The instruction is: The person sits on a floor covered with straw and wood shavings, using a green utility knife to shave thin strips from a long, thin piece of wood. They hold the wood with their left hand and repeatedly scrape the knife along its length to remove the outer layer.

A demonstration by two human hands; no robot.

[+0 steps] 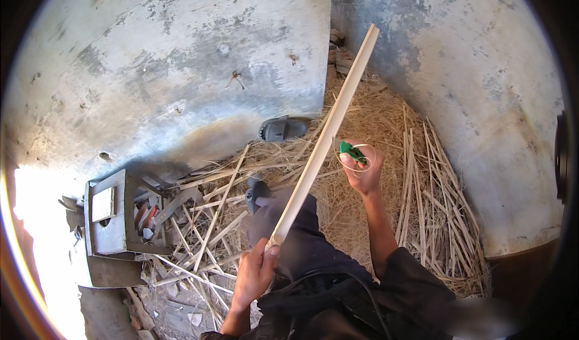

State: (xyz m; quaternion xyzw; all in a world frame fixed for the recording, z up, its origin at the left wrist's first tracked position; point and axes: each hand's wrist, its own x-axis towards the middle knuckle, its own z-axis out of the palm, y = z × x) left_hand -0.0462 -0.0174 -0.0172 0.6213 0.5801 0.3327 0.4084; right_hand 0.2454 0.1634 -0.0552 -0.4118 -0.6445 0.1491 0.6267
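A long, pale, grooved strip of split bamboo [323, 138] slants across the middle, its far end raised up toward the wall. Its near end is gripped by my left hand [253, 273], fingers wrapped round it above my dark-trousered leg. My right hand [369, 174] is closed on a small green-handled tool [351, 152] just right of the strip's middle. The tool's working end is too small to make out. A thin curl of pale shaving [374, 153] loops around that hand and tool.
Straw-like shavings [344, 219] cover the floor. Loose strips [434, 219] are heaped at the right, and more [211, 231] lie crossed at the left. A wooden box [108, 234] holding odds and ends stands left. A grey sandal [282, 129] lies by the worn wall [199, 69].
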